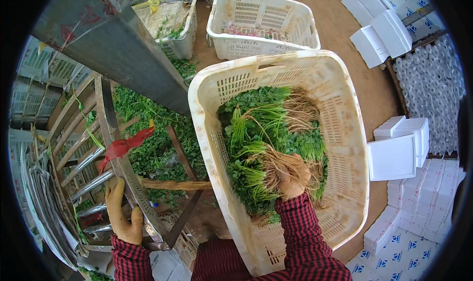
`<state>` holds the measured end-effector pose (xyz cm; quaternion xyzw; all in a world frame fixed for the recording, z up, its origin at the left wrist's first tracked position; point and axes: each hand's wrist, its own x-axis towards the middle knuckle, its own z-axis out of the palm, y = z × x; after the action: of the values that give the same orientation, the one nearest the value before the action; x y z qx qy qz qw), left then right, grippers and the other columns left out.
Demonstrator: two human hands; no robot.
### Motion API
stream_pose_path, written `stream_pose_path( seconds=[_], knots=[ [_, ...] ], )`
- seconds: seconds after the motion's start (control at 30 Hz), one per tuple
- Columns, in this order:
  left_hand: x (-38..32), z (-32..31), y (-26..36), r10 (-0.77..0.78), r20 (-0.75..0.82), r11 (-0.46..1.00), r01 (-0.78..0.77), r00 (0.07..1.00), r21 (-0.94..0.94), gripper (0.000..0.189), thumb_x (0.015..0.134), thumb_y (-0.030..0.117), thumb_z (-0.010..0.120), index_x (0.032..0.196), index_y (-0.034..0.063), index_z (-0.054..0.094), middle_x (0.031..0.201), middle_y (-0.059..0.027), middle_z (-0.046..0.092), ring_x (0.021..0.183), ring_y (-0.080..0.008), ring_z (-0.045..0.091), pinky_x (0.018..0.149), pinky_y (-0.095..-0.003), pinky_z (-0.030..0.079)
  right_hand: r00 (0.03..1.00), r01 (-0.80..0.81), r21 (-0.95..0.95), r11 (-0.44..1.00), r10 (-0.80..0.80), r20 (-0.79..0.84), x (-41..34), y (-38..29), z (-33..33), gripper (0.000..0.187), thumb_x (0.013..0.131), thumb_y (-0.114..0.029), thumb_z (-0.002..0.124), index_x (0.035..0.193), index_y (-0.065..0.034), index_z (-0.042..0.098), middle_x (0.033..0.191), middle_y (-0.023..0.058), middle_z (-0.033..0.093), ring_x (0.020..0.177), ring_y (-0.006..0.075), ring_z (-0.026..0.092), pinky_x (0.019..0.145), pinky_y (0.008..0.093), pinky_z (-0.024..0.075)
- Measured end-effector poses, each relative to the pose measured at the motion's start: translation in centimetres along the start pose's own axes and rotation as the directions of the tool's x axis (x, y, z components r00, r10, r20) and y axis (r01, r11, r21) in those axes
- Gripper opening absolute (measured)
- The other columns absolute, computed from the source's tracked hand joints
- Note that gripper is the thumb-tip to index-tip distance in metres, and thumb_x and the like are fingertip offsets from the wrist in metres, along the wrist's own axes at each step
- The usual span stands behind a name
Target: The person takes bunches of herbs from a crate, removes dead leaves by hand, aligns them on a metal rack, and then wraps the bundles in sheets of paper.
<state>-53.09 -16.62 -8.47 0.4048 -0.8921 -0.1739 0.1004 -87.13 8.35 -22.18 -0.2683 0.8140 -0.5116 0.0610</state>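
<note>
A deep cream plastic crate with slotted walls stands before me, partly filled with bunches of leafy green herbs that look like coriander, their brown roots attached. Inside it, my right hand is closed around the stringy roots of one bunch, whose green stems and leaves point left. Roots cover part of the fingers. To the left, my left hand rests on a metal roller rack, thumb spread from the fingers, with nothing held. A red strip is tied around the rack's rail above it.
Loose greens cover the floor between rack and crate. A steel post leans across the upper left. Behind are another crate and a filled one. White foam boxes and bundled clear plastic bottles stand right.
</note>
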Motion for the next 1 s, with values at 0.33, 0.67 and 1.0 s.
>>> stream_pose_path(
  seconds=[0.33, 0.67, 1.0],
  knots=[
    [0.1, 0.3, 1.6, -0.044, -0.137, 0.972, 0.011, 0.99, -0.235, 0.067, 0.09, 0.005, 0.056, 0.155, -0.0044, 0.042, 0.157, -0.0238, 0.046, 0.145, -0.035, 0.046, 0.12, -0.0407, 0.035, 0.978, -0.197, 0.249, 0.948, 0.207, -0.016, -0.5, 4.1, -1.7, 0.022, 0.094, -0.018, 0.078, 0.107, -0.0002, 0.073, 0.097, 0.0072, 0.075, 0.086, 0.0188, 0.07, 0.076, 0.035, 0.0559],
    [15.0, 12.9, 23.3, 0.065, 0.416, 0.518, 0.326, 0.907, -0.791, 0.057, 0.106, 0.017, 0.056, 0.153, -0.0106, 0.038, 0.155, -0.0251, 0.047, 0.148, -0.0319, 0.042, 0.124, -0.0385, 0.03, 0.934, -0.308, 0.33, 0.893, 0.349, -0.074, -0.8, 6.0, -3.9, 0.019, 0.092, -0.01, 0.077, 0.108, -0.0002, 0.075, 0.102, 0.0099, 0.076, 0.09, 0.0214, 0.072, 0.082, 0.0342, 0.0565],
    [18.4, 37.2, 20.7, -0.524, 0.618, 0.532, 0.792, 0.586, -0.3, 0.069, 0.111, 0.054, 0.034, 0.156, 0.0021, 0.041, 0.153, -0.02, 0.051, 0.134, -0.0362, 0.053, 0.111, -0.0466, 0.045, 0.942, -0.272, 0.389, 0.88, 0.326, -0.079, -1.7, 8.5, -3.6, 0.029, 0.085, -0.006, 0.084, 0.11, 0.0001, 0.072, 0.1, 0.0068, 0.078, 0.087, 0.0156, 0.073, 0.091, 0.0308, 0.0554]
  ],
)
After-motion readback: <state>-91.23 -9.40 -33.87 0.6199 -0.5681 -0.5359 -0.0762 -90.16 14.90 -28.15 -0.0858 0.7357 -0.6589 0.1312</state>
